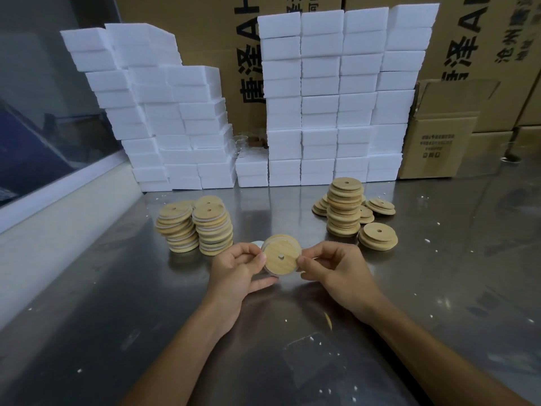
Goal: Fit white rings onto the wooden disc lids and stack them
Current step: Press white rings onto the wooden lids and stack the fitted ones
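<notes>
— From my feed, what can't you make out?

— The white ring [265, 260] on the wooden disc lid [281, 257]: only a pale rim shows, and the fingertips of the left hand [238, 266] and right hand [332, 266] cover the disc's edge at nine and three o'clock.

— And behind it?

— At ten o'clock of the disc a white round thing [257, 243] is mostly hidden by the left hand; I can't tell what it is. Between the foam blocks [322, 98], clear and brown items [250, 142] are too small to identify. The cardboard boxes [468, 39] are cut off at twelve o'clock.
</notes>
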A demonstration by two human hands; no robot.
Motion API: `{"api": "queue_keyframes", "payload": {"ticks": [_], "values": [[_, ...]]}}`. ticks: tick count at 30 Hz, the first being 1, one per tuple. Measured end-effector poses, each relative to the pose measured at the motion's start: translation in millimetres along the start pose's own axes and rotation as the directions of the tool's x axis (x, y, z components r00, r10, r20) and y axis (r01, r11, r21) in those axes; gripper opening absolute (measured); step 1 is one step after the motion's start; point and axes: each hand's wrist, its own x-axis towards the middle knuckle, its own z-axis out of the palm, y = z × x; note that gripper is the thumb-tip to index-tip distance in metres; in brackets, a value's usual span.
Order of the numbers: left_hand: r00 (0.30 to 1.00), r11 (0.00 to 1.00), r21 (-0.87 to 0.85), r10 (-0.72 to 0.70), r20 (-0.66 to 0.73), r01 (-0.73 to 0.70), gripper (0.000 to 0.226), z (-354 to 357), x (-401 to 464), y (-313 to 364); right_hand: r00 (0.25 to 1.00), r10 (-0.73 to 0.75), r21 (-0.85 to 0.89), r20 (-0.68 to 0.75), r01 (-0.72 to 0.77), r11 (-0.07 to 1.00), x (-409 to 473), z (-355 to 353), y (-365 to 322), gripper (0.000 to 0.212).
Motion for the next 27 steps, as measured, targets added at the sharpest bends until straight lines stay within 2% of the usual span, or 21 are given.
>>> {"api": "queue_keyframes", "payload": {"ticks": [6, 14, 17, 21, 24, 27], "values": [[0.984, 0.962, 0.211, 0.177, -0.001, -0.173, 0.022, 2.9, -3.0, -0.9, 0.971, -0.234, -0.267, -0.048, 0.213, 0.940, -2.8, 2.5, 5.1, 0.010], [0.901, 0.796, 0.442, 0.429, 0.068, -0.413, 0.029, 2.0, -1.2, -6.2, 0.867, -0.498, -0.380, -0.015, 0.456, 0.805, -4.4, 0.7, -1.4, 0.004], [0.905, 0.795, 0.452, 0.418, 0.075, -0.404, 0.027, 1.2, -1.3, -6.0, 0.825, -0.564, -0.401, 0.041, 0.530, 0.747, -5.0, 1.5, -4.6, 0.005], [0.959, 0.897, 0.341, 0.271, 0.080, -0.281, 0.020, 4.4, -4.9, -6.7, 0.809, -0.587, -0.364, 0.021, 0.553, 0.749, -4.8, 3.7, -5.9, 0.004], [0.975, 0.951, 0.219, 0.199, 0.102, -0.217, 0.018, 7.3, -7.0, -5.6, 0.848, -0.530, -0.280, -0.014, 0.506, 0.816, -4.5, 5.8, -5.0, 0.010], [0.985, 0.983, 0.107, 0.140, 0.104, -0.151, 0.016, 7.1, -7.5, -3.8, 0.912, -0.408, -0.116, 0.036, 0.409, 0.905, -4.9, 8.7, -2.8, 0.031]]}}
